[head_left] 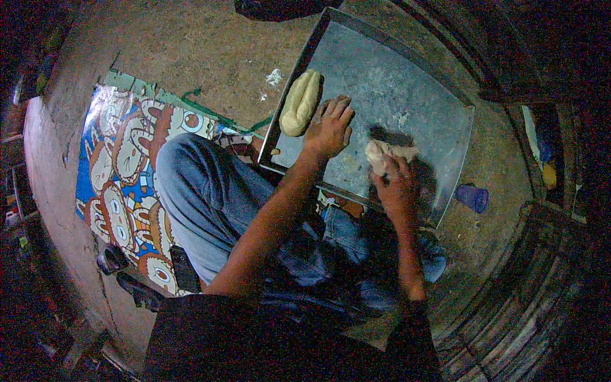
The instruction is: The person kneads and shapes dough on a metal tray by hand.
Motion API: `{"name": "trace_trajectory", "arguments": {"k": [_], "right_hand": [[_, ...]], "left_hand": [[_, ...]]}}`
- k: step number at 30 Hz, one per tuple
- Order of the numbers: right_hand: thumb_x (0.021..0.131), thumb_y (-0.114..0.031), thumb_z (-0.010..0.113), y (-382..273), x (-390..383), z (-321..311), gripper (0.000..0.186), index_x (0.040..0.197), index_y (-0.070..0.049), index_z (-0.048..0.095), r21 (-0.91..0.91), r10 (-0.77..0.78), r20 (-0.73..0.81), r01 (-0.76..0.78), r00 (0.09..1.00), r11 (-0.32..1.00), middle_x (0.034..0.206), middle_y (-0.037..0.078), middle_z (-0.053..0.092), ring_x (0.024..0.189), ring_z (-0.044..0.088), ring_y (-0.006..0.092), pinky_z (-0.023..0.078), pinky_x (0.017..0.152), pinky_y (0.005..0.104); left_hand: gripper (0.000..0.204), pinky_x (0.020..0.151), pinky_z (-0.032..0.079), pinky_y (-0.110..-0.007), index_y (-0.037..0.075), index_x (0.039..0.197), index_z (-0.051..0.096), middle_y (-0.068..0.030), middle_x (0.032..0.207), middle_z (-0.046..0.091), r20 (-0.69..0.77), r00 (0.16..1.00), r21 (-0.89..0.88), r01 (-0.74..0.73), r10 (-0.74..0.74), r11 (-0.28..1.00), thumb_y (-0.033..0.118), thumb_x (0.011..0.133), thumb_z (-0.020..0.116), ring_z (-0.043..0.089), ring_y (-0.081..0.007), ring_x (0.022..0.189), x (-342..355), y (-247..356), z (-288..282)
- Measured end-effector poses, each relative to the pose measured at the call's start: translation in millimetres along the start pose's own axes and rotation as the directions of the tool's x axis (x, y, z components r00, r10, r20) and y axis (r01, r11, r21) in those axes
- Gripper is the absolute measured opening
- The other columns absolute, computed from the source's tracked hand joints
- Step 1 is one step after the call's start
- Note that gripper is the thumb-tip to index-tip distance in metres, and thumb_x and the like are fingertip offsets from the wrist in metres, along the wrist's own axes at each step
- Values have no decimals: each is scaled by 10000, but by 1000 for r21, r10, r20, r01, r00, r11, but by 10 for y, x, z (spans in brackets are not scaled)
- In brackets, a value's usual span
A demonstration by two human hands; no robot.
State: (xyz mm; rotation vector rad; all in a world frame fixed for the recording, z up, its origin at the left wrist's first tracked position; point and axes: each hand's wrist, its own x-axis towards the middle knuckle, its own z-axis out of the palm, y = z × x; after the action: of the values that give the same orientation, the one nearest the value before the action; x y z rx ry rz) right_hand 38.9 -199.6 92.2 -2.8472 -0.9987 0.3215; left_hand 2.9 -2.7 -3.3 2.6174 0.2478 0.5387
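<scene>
A large metal tray (375,70) with raised sides lies on the floor in front of my legs. Along its left side rests a long, pale piece of dough (300,105) shaped in folded strands. My left hand (330,130) is just right of that dough, fingers stretched out over the tray and holding nothing. At the right part of the tray, my right hand (398,181) grips a smaller, uneven lump of dough (377,153), its fingers bent over it. The hand hides part of this lump. A tiny dough scrap (275,151) sits by the tray's near left corner.
A purple cup (472,198) lies on the floor right of the tray. White powder (273,77) marks the floor to its left. A colourful cartoon mat (118,162) is beside my bent left knee, with a dark phone-like object (184,268) on it. Corrugated sheeting (515,286) stands at lower right.
</scene>
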Motion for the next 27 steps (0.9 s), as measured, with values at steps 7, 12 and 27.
{"name": "trace_trajectory", "arguments": {"k": [7,12,27], "right_hand": [[836,-360,629,316,568,5,490,1241,-100,533,207,46,-366,33,929,978,1259,170,509,1182,467,360,376,990,435],[874,-459,547,91,413,289,546,1320,-154,473,-123,-56,-65,48,996,991,1432,173,335,1298,331,391,283,1049,494],[765,-204,714,519,-210,662,613,1302,-78,446,766,287,-140,-80,948,637,1156,153,529,1034,534,267,434,911,372]], "left_hand": [[350,1052,297,-418,51,1080,502,-138,1305,443,47,999,-5,17,-16,1000,173,766,597,384,-300,1246,28,44,-28],[344,1050,298,-420,50,1088,501,-142,1311,438,52,999,11,-2,1,1000,175,777,580,390,-306,1239,33,44,-64],[370,1035,299,-442,50,1116,487,-157,1311,434,46,999,-17,-1,2,1000,181,780,569,405,-338,1206,15,69,-5]]}}
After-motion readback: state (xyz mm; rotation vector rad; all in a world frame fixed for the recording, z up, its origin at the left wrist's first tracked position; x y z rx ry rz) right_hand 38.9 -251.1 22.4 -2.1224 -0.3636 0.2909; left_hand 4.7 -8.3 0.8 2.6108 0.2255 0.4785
